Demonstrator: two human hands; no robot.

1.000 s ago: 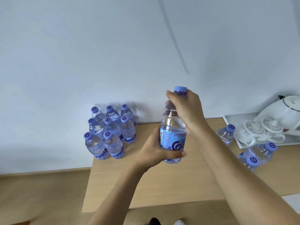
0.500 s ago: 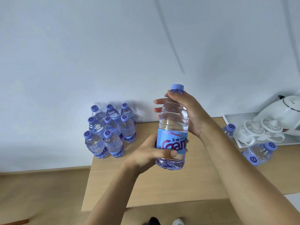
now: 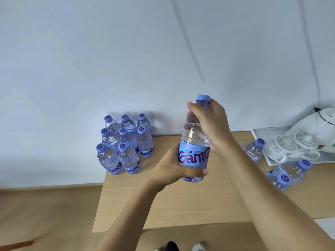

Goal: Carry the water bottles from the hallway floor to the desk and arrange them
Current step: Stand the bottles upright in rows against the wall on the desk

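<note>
A plain pale wall (image 3: 126,51) fills the upper view, crossed by thin slanting shadow lines. Below it stands a light wood-grain desk (image 3: 181,205), flat-topped and square-edged, its right end cut off by the frame. At the desk's back left corner is a cluster of bottles (image 3: 125,144), eight upright clear ribbed plastic bottles with lilac caps and blue labels, packed touching one another in rows against the wall. On the right, a white tray (image 3: 257,132) carries a white kettle (image 3: 315,127), partly out of frame, and two white lidded cups (image 3: 293,147) with grey patterned lids. Three loose bottles (image 3: 290,171) stand just beside the tray's near-left edge, partly hidden behind the right forearm. Over the desk's middle, the held bottle (image 3: 194,142) is upright and clear of the surface; whether it is full cannot be confirmed. The right hand (image 3: 208,124) is closed around its neck and shoulder just under the cap, and the left hand (image 3: 174,167) is wrapped around its base and lower label. Shoe tips (image 3: 186,247) show at the bottom edge, above a tan floor.
</note>
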